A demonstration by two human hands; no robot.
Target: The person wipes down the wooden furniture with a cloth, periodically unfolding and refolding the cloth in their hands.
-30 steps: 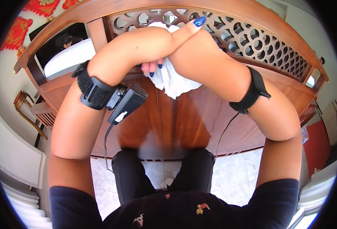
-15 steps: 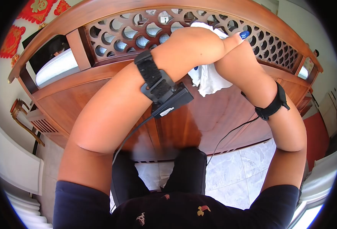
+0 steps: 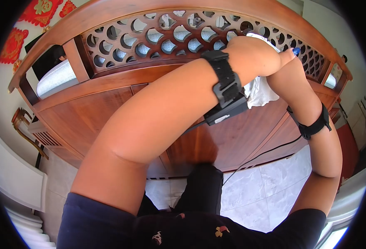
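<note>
A crumpled white cloth (image 3: pixel 261 93) lies against the upper part of a wooden backrest, showing above and below my hands. My left hand (image 3: pixel 255 54) is over the cloth, its thumb with a blue nail reaching across my right hand. Closed on the same cloth, my right hand (image 3: pixel 286 70) is partly covered by the left, and most fingers of both hands are hidden. Behind them is the pierced scale-pattern lattice (image 3: pixel 168 46) of the backrest, with a smooth wooden panel (image 3: pixel 199 145) below.
Black straps with a black box (image 3: pixel 228 108) sit on my left forearm; a black strap (image 3: pixel 315 126) circles the right. A thin cable (image 3: pixel 257 159) hangs from it. A wooden stool (image 3: pixel 23 124) stands at left. Pale tiles (image 3: pixel 257 199) cover the floor.
Both hands and the white cloth have moved to the right and slightly down along the backrest. My left arm now reaches farther across, covering more of the panel.
</note>
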